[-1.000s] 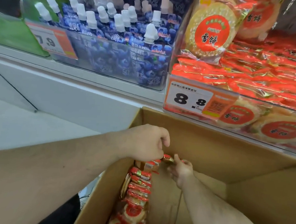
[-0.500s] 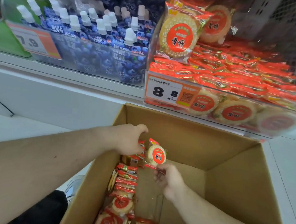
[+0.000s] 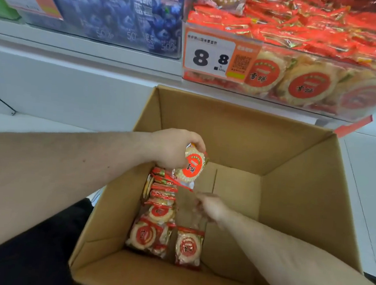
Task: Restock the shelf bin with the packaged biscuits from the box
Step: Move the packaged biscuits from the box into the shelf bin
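Brown cardboard box (image 3: pixel 301 194) sitting open on floor, nearest. Row of red-and-cream round biscuit packets (image 3: pixel 159 207) lying along box's left wall. Right hand (image 3: pixel 211 207) reaching low inside; blurred, fingers' state cannot tell. Left hand (image 3: pixel 175 148) gripping one lifted biscuit packet (image 3: pixel 191 166), fingers curled round its top edge. Farther up, clear plastic shelf bin (image 3: pixel 297 87) already holding many packets, white-and-orange price tag (image 3: pixel 213 57) on front. Judgement: gathering several per trip, lifting clear of box rim, laying flat in bin.

Box (image 3: pixel 288 216) below shelf bin (image 3: pixel 321 69), biscuit packs (image 3: pixel 158 213) inside.
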The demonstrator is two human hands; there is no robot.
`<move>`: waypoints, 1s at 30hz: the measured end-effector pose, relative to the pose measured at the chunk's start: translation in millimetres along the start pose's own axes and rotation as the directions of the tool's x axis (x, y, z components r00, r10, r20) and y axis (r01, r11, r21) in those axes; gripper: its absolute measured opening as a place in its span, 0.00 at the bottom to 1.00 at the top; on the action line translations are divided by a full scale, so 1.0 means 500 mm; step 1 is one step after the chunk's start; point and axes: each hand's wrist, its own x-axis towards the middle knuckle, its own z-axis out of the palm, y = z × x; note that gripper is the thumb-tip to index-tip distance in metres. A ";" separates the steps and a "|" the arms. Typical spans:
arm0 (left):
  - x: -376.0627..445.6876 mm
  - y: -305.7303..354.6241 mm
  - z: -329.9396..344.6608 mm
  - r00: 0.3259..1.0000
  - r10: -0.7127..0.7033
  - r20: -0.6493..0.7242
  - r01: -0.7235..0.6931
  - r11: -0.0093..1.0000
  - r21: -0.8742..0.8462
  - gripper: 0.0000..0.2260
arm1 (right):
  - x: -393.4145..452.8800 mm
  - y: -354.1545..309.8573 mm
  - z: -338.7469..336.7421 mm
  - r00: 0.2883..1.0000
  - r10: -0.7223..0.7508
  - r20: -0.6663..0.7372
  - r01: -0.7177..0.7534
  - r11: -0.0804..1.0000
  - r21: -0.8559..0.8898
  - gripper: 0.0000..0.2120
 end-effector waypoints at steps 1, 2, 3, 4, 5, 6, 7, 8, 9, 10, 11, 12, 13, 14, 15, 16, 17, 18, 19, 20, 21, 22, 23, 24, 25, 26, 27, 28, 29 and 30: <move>0.001 -0.001 0.003 1.000 0.003 0.028 -0.003 1.000 0.018 0.20 | 0.012 0.031 0.005 1.000 -0.018 0.025 0.023 0.976 -0.215 0.10; 0.003 -0.004 0.006 0.999 0.004 0.053 -0.005 1.000 0.026 0.20 | 0.024 0.057 0.009 0.995 -0.034 0.092 0.066 0.923 -0.379 0.05; 0.005 -0.007 0.008 0.997 0.004 0.072 -0.006 1.000 0.028 0.20 | 0.032 0.076 0.013 0.988 -0.025 0.155 0.103 0.850 -0.516 0.07; 0.008 -0.010 0.010 0.996 0.002 0.086 -0.005 0.999 0.032 0.20 | 0.041 0.094 0.016 0.983 -0.004 0.184 0.122 0.765 -0.632 0.12; 0.011 -0.014 0.012 0.996 -0.001 0.093 -0.003 0.999 0.039 0.20 | 0.049 0.108 0.019 0.983 0.024 0.185 0.120 0.678 -0.725 0.15; 0.015 -0.018 0.014 0.995 -0.006 0.097 0.001 0.999 0.045 0.20 | 0.057 0.119 0.024 0.982 0.049 0.181 0.117 0.596 -0.795 0.17; 0.019 -0.021 0.016 0.995 -0.012 0.099 0.007 0.999 0.052 0.21 | 0.064 0.126 0.030 0.982 0.061 0.180 0.122 0.523 -0.844 0.18; 0.021 -0.022 0.016 0.995 -0.018 0.098 0.013 0.998 0.054 0.21 | 0.069 0.131 0.036 0.981 0.078 0.179 0.121 0.473 -0.872 0.18; 0.024 -0.024 0.015 0.995 -0.021 0.095 0.016 0.998 0.053 0.21 | 0.074 0.136 0.039 0.980 0.087 0.180 0.124 0.444 -0.887 0.18; 0.026 -0.025 0.014 0.995 -0.022 0.093 0.017 0.998 0.055 0.21 | 0.078 0.141 0.041 0.980 0.102 0.173 0.113 0.431 -0.895 0.17; 0.027 -0.028 0.013 0.996 -0.023 0.089 0.018 0.998 0.055 0.21 | 0.086 0.148 0.042 0.981 0.097 0.167 0.109 0.434 -0.894 0.17; 0.028 -0.030 0.012 0.996 -0.024 0.086 0.020 0.999 0.049 0.21 | 0.086 0.148 0.041 0.983 0.089 0.159 0.104 0.445 -0.890 0.17; 0.029 -0.031 0.011 0.996 -0.025 0.085 0.022 0.999 0.039 0.21 | 0.090 0.152 0.041 0.985 0.076 0.152 0.100 0.464 -0.880 0.16; 0.029 -0.032 0.010 0.996 -0.024 0.083 0.022 0.999 0.028 0.21 | 0.093 0.155 0.038 0.987 0.073 0.143 0.088 0.499 -0.862 0.16; 0.028 -0.032 0.008 0.997 -0.021 0.081 0.019 1.000 0.022 0.21 | 0.093 0.154 0.035 0.988 0.076 0.135 0.071 0.554 -0.830 0.17; 0.026 -0.031 0.007 0.997 -0.015 0.080 0.014 1.000 0.014 0.21 | 0.093 0.149 0.028 0.988 0.081 0.131 0.053 0.623 -0.780 0.17; 0.024 -0.029 0.006 0.997 -0.011 0.080 0.010 1.000 0.007 0.21 | 0.087 0.135 0.018 0.988 0.070 0.139 0.055 0.682 -0.729 0.17; 0.021 -0.028 0.004 0.997 -0.004 0.080 0.004 1.000 0.002 0.21 | 0.076 0.113 0.005 0.988 0.056 0.147 0.062 0.721 -0.690 0.16; 0.019 -0.026 0.001 0.997 0.003 0.076 -0.003 1.000 0.000 0.21 | 0.067 0.088 -0.011 0.988 0.038 0.152 0.073 0.742 -0.667 0.13; 0.015 -0.024 -0.004 0.998 0.008 0.068 -0.008 1.000 -0.005 0.21 | 0.056 0.062 -0.032 0.988 0.015 0.154 0.091 0.752 -0.653 0.09; 0.012 -0.022 -0.010 0.998 0.015 0.056 -0.014 1.000 -0.013 0.21 | 0.041 0.033 -0.054 0.989 -0.009 0.151 0.104 0.760 -0.642 0.07; 0.008 -0.019 -0.017 0.999 0.025 0.041 -0.024 0.999 -0.021 0.21 | 0.025 0.004 -0.079 0.989 -0.033 0.145 0.118 0.770 -0.627 0.08; 0.004 -0.016 -0.026 0.999 0.039 0.023 -0.038 0.999 -0.030 0.22 | 0.005 -0.024 -0.104 0.989 -0.059 0.136 0.131 0.778 -0.614 0.09; -0.001 -0.012 -0.035 0.998 0.055 0.004 -0.055 0.997 -0.046 0.22 | -0.019 -0.051 -0.131 0.989 -0.079 0.129 0.142 0.784 -0.604 0.10; -0.006 -0.009 -0.044 0.997 0.070 -0.015 -0.071 0.995 -0.071 0.23 | -0.046 -0.078 -0.157 0.987 -0.096 0.129 0.154 0.791 -0.592 0.09; -0.013 -0.005 -0.052 0.996 0.086 -0.033 -0.089 0.991 -0.098 0.23 | -0.073 -0.103 -0.182 0.985 -0.110 0.132 0.166 0.801 -0.575 0.08; -0.019 -0.001 -0.060 0.994 0.102 -0.048 -0.107 0.987 -0.120 0.24 | -0.101 -0.126 -0.206 0.984 -0.119 0.134 0.175 0.809 -0.562 0.07; -0.027 0.002 -0.068 0.991 0.117 -0.059 -0.124 0.983 -0.138 0.25 | -0.130 -0.147 -0.229 0.983 -0.129 0.134 0.182 0.812 -0.554 0.07; -0.033 0.005 -0.074 0.989 0.131 -0.068 -0.140 0.977 -0.158 0.26 | -0.159 -0.164 -0.249 0.982 -0.136 0.131 0.186 0.815 -0.549 0.06; -0.039 0.007 -0.079 0.987 0.145 -0.075 -0.156 0.970 -0.184 0.27 | -0.186 -0.178 -0.267 0.981 -0.144 0.130 0.192 0.818 -0.542 0.06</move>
